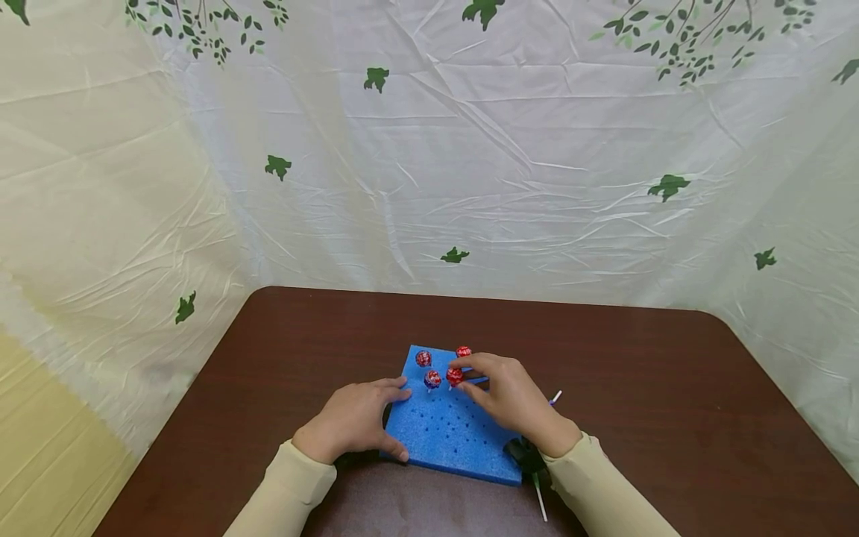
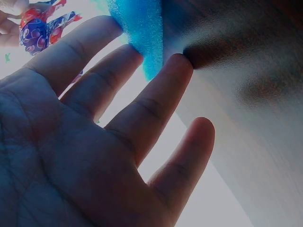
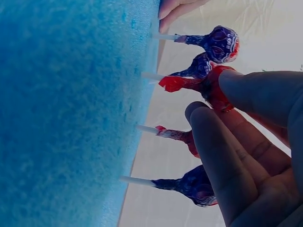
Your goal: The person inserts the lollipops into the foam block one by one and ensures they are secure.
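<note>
The block [image 1: 429,447] lies on the table [image 1: 349,321], blue, its top dotted with small holes [image 1: 439,429], many of them bare in its near half. In its far half it holds pops by their sticks, heads up: one [image 1: 423,358] at the far left, one [image 1: 432,380] just nearer, one [image 1: 463,351] at the far edge. The right wrist view shows five pops along the block, counting the red pop [image 1: 454,376].

That red pop is over the block's far half, its stick reaching the foam; whether it is fully seated I cannot tell. The right hand [image 1: 506,384], above the block, has thumb and fingers clamped on its head.

The left hand [image 1: 356,414] is at the block's left side, fingers straight and spread apart, fingertips touching the side, thumb at the near left corner.

Right of the block, a white stick [image 1: 556,397] sticks out beside the right hand.
</note>
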### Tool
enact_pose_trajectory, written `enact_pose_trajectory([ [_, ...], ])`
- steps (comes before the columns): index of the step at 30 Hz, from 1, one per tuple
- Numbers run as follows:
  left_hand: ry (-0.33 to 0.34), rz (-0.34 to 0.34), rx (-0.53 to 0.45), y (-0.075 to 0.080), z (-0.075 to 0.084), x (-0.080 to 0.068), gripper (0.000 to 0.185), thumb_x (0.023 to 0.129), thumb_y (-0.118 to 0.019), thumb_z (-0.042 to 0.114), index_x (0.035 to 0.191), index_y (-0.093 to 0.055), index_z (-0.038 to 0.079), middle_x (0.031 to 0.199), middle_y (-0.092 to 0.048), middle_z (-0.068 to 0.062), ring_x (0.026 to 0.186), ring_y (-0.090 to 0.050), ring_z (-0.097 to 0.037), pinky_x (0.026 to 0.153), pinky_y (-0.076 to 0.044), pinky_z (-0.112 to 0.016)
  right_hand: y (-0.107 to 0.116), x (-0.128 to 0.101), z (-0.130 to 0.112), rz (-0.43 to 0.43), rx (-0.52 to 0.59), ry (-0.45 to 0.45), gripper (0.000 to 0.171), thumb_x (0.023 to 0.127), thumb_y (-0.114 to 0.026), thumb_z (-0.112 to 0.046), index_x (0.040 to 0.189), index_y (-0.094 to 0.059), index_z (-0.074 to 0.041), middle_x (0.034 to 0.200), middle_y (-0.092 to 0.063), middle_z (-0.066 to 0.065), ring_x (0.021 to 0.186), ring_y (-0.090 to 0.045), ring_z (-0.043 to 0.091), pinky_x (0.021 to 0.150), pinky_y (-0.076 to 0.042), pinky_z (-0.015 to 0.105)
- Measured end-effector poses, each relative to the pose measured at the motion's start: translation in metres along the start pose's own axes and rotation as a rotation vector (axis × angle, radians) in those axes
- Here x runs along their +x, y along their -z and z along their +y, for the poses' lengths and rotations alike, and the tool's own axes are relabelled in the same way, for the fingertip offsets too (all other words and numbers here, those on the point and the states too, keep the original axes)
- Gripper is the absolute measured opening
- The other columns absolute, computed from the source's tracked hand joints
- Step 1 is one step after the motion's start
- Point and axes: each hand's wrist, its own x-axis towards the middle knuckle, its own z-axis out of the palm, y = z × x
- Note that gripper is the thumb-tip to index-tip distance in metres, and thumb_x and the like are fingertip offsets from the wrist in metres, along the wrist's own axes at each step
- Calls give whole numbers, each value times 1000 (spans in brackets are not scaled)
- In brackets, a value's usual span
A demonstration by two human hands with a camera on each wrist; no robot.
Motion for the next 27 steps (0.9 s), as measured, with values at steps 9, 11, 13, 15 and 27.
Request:
enact_pose_trajectory([
  [9,-6,-3,-1,-2,-1,0,94,62,-85,64,138,-62,13,148,-50,-4,130,-52,-27,97,-47,-52,13,-3,-4,10,2,9,43,81,-82,-2,122,-69,-6,118,-69,9,94,-72,26,75,-59,41],
  [11,-8,-1,-6,-2,-2,0,94,62,-85,64,138,-62,13,148,-50,-5,130,-52,-28,97,-47,-52,20,-4,-5,17,11,6,44,81,-82,-2,123,-69,-6,119,-68,9,94,-72,26,74,-59,42],
  [13,-11,3,-10,-2,-2,0,94,63,-85,64,138,-62,12,148,-50,-5,130,-52,-29,97,-47,-53,28,-5,-5,28,20,-1,45,82,-82,-2,124,-68,-7,119,-68,8,94,-72,24,75,-59,42],
  [15,-14,8,-13,-1,-2,-1,94,63,-85,64,138,-62,12,148,-50,-6,131,-52,-29,97,-47,-54,36,-7,-2,43,34,-5,44,82,-81,-1,125,-68,-7,118,-68,6,95,-72,22,75,-58,43],
  [27,-5,-6,-22,-1,0,-1,94,63,-85,63,139,-61,12,149,-50,-5,132,-51,-29,98,-46,-54,72,-47,38,79,34,-166,39,85,-79,-2,122,-69,-10,107,-72,3,85,-70,9,73,-57,27],
])
